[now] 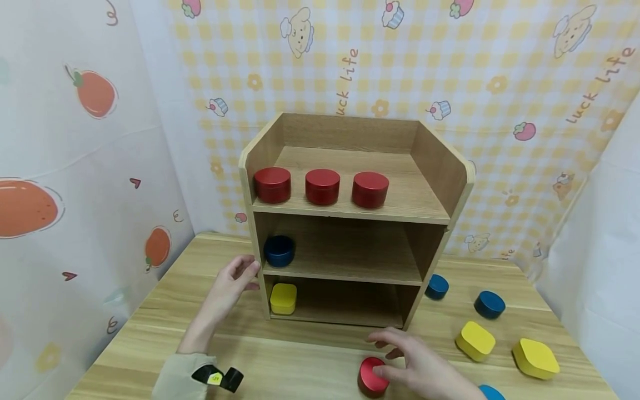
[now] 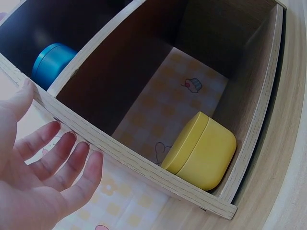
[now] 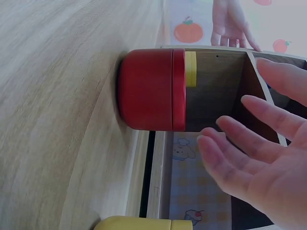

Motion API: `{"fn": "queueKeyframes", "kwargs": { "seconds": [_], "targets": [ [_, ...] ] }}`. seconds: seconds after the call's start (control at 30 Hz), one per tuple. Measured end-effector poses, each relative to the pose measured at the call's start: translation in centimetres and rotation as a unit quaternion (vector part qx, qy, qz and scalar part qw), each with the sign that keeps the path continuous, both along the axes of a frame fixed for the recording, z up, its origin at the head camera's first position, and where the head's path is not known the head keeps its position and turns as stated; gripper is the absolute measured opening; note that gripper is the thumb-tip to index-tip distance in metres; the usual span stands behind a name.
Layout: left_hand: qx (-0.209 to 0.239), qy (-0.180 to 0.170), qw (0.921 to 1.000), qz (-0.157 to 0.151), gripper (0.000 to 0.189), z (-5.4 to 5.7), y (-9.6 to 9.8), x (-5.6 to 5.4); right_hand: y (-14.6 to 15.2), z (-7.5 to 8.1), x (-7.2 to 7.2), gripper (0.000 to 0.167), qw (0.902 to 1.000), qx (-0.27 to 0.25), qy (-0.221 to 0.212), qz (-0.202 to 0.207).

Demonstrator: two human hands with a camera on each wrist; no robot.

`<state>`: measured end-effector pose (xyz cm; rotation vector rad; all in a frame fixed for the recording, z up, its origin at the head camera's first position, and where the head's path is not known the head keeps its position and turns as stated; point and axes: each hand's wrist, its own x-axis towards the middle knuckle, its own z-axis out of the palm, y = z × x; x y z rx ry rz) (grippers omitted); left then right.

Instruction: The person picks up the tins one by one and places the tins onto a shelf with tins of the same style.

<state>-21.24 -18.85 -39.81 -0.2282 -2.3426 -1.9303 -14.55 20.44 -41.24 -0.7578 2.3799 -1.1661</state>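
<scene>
My left hand (image 1: 235, 279) is at the left side of a wooden shelf unit (image 1: 345, 274), fingers loosely spread and thumb right at its front edge. In the left wrist view a yellow tin (image 2: 204, 151) stands in the bottom compartment and a blue tin (image 2: 52, 64) in the one above. Over the table, my right hand (image 1: 410, 358) hovers beside a red round tin (image 1: 372, 378), its thumb overlapping the lid in the head view. The right wrist view shows relaxed fingers apart from that red tin (image 3: 151, 89), which stands upright with its lid on.
Three red tins (image 1: 322, 186) stand in a row on the top shelf. Right of the unit, on the table, are blue tins (image 1: 489, 305) and two yellow tins (image 1: 535, 358). Another blue tin (image 1: 491, 393) shows by the right forearm. Patterned cloth (image 1: 345, 72) hangs behind.
</scene>
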Motion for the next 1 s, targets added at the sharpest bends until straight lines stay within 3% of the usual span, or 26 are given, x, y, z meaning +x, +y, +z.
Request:
{"fn": "queueKeyframes", "kwargs": {
  "seconds": [0.3,0.53,0.83,1.0],
  "targets": [
    [0.000,0.004,1.0000,-0.005,0.041,0.2,0.2,-0.2,-0.2,-0.4,0.1,0.052,0.9993,0.035,-0.004,-0.006],
    [0.006,0.005,1.0000,0.000,0.041,0.3,0.2,0.0,-0.6,-0.9,0.1,0.054,0.9973,0.057,-0.045,-0.016],
    [0.008,0.002,1.0000,0.002,0.041,0.1,0.1,0.0,-1.0,-1.6,0.0,0.056,0.9930,0.114,-0.027,-0.015],
    [0.004,0.005,1.0000,-0.003,0.041,-0.1,0.2,0.0,-1.1,-2.0,-0.1,0.056,0.9903,0.129,-0.044,-0.024]
  ]
}}
